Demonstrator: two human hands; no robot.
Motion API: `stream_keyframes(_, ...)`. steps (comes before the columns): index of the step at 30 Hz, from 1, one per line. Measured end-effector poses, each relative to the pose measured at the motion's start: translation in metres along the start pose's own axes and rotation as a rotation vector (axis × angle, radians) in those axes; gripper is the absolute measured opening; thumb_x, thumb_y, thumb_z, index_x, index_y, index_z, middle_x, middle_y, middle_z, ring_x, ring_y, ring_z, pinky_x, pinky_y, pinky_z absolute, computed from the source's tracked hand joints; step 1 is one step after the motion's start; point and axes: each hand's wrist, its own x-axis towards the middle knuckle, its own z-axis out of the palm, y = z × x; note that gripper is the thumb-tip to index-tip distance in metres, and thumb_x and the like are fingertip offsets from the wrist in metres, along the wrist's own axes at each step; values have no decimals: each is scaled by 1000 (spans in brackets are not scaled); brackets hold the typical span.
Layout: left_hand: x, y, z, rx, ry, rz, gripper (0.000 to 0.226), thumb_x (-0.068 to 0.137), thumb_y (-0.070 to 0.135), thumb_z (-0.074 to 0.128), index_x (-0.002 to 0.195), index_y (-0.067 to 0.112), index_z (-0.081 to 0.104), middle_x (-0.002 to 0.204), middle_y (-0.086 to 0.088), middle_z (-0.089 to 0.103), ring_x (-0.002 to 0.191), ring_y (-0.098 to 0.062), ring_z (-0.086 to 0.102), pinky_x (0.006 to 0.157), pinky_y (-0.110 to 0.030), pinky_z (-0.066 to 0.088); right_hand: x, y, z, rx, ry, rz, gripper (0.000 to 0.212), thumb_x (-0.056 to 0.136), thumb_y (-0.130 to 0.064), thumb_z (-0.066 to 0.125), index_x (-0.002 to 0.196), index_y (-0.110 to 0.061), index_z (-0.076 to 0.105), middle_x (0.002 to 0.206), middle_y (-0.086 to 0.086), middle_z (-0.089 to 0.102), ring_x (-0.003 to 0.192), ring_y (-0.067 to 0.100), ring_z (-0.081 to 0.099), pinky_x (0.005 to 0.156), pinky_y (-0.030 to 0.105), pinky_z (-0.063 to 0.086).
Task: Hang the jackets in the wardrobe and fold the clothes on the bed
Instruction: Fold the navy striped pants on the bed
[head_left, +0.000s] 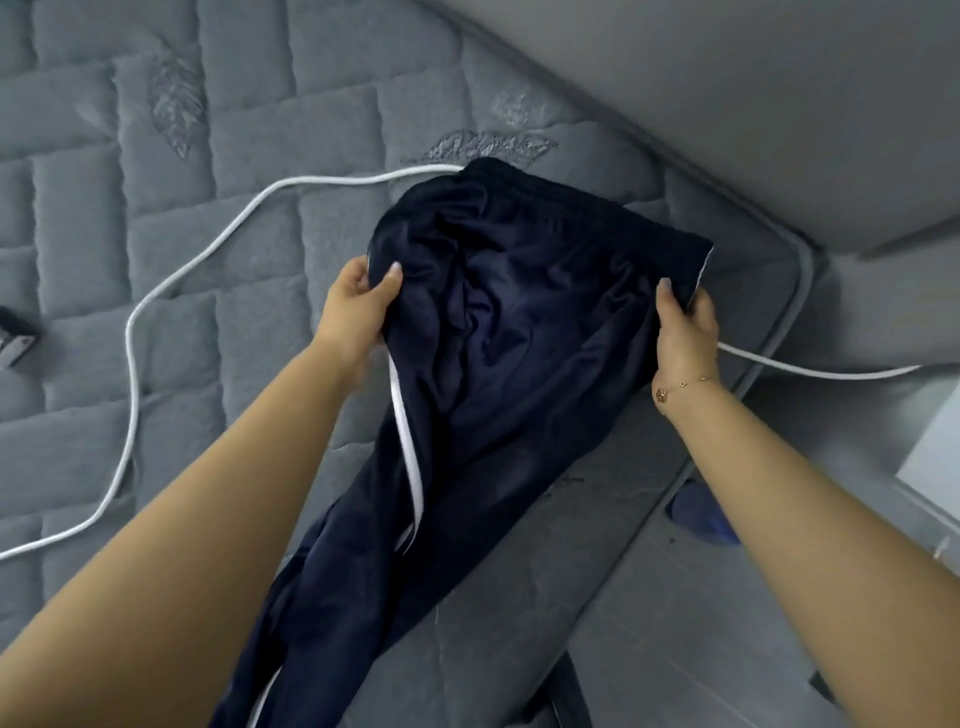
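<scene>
- Navy track pants (519, 332) with white side stripe, held up over grey quilted mattress (234, 156), legs trailing toward camera.
- Left hand (358, 301) pinches left side near waistband.
- Right hand (688, 327) pinches right side.
- White cable (156, 291) lies across mattress, passing under pants.

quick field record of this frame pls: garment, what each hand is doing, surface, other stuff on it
garment: navy track pants with a white side stripe, waistband end away from the person, legs trailing toward them
left hand: left hand pinches the left edge of the pants near the waist
right hand: right hand pinches the right edge; bracelet on the wrist
surface: grey quilted mattress
cable: white cable loops across the mattress and passes under the pants
other: dark object at the left edge, cut off, unclear
fold state: not yet folded
</scene>
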Motion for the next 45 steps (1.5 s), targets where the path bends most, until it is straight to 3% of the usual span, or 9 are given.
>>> stream_keyframes(7,-89,-96,-61,171,170,41,39,89,27,70,124,22,53,121,6,57,108,-8,59,82,-17,51,-102,56,4,-48,67,-33,51,95,-19,62,140,-19,38,118,-19,53,101,-15,53,82,4,46)
stream_keyframes(11,-181,-163,-99,561,183,254,31,83,31,74,107,29,55,104,13,51,95,-7,55,84,-33,51,-182,112,5,-104,61,20,38,95,-17,61,127,-27,44,123,-9,54,104,-3,57,93,21,49)
stream_keyframes(15,-251,-236,-140,1078,66,140,71,75,66,66,133,31,44,127,5,42,115,-17,43,93,-38,40,-258,162,9,-191,17,94,37,94,-23,62,130,-23,50,127,-7,54,102,-4,57,100,33,49)
stream_keyframes(18,-271,-272,-171,1304,23,152,71,84,53,64,143,30,32,136,0,35,121,-23,37,93,-39,40,-312,194,10,-204,-6,106,31,96,-20,60,126,-19,56,125,-4,59,98,-5,59,94,28,52)
stream_keyframes(22,-269,-266,-203,961,10,194,30,97,16,56,126,10,56,124,-10,55,112,-27,51,87,-34,43,-379,227,7,-214,-26,140,22,98,-15,53,117,-18,62,116,-4,61,107,8,60,90,29,53)
stream_keyframes(30,-266,-193,-325,-177,-104,-109,13,91,21,67,87,12,75,83,-6,75,74,-15,70,66,-24,56,-443,251,18,-292,-184,102,20,98,-13,51,97,-24,67,101,-3,69,91,8,65,71,19,54)
stream_keyframes(36,-270,-243,-382,278,479,29,34,93,25,64,123,8,57,117,-6,61,104,-18,59,90,-28,47,-455,256,62,-426,-353,103,19,97,-20,55,113,-24,65,108,-13,63,101,-3,57,87,20,50)
stream_keyframes(41,-313,-286,-342,782,178,614,44,80,27,78,120,22,61,124,2,55,113,-20,51,95,-33,39,-440,253,86,-560,-397,54,24,98,-17,52,119,-20,64,104,-17,60,95,-7,54,76,10,42)
stream_keyframes(45,-301,-307,-313,1191,-10,367,80,79,51,71,148,42,31,154,7,27,136,-20,27,106,-42,22,-419,240,98,-677,-385,-95,23,97,-14,52,114,-21,65,107,-11,63,96,-2,57,84,14,44)
